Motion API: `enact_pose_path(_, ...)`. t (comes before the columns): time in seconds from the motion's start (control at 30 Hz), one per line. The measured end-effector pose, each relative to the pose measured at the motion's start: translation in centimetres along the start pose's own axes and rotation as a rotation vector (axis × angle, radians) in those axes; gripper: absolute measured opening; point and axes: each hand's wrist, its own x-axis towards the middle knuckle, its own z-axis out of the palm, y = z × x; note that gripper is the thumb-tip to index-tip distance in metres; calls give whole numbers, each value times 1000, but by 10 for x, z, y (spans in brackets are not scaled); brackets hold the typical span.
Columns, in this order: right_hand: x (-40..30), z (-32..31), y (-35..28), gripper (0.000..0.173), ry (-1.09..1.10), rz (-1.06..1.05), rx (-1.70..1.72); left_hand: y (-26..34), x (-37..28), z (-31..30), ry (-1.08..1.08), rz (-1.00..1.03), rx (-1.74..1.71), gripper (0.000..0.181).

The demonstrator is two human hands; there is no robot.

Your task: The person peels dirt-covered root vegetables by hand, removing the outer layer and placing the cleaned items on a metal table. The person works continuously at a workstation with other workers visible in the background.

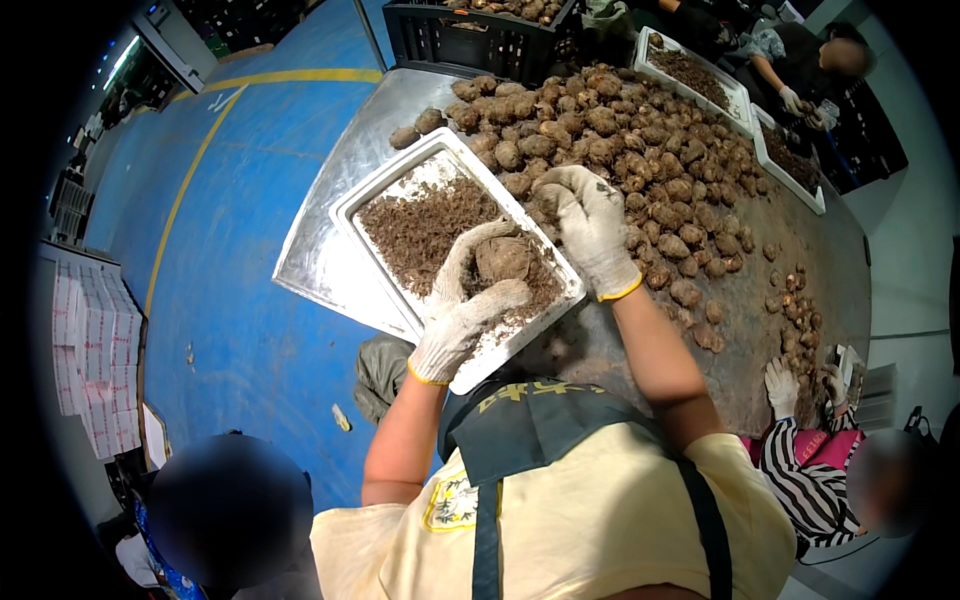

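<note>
My left hand point(466, 300), in a white knit glove with a yellow cuff edge, holds a large round brown taro corm point(504, 259) between thumb and fingers. It is over a white foam tray point(517, 345) strewn with brown fibrous scrapings point(427, 229). To the right of the tray, my gloved right hand point(592, 221) bends its fingers around another taro corm point(546, 211) at the near edge of the heap. The hand partly covers that corm. A large heap of taro corms point(600, 120) spreads beyond both hands across the metal table point(322, 244).
A black plastic crate point(465, 45) of corms stands at the far edge. Two more foam trays point(694, 75) point(787, 154) lie at the far right. A co-worker's gloved hands point(795, 105) are beyond them; another's gloved hand point(782, 386) is near a small corm pile point(799, 315).
</note>
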Motion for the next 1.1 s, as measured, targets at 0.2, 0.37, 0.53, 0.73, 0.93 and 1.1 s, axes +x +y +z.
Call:
enact_pose_path(0.2, -7, -13, -20, 14, -301, -447, -102, -8, 1, -7, 103, 29, 50, 64)
enact_pose_path(0.37, -18, -9, -19, 19, -225, -587, -342, -13, 2, -4, 131, -22, 0, 60)
enact_pose_path(0.53, -15, -1, -23, 19, 49, -239, -112, -13, 1, -4, 88, -15, -39, 60)
enact_pose_path(0.73, -12, -17, -18, 27, -251, -399, -27, -2, -2, -1, 17, 39, -154, 72)
enact_pose_path(0.93, -23, -10, -21, 27, -255, -502, -186, 5, -4, 5, -4, -15, -160, 74)
enact_pose_path(1.1, -25, 1, -20, 11, -111, -698, -410, 4, -5, 6, -41, -31, -127, 77)
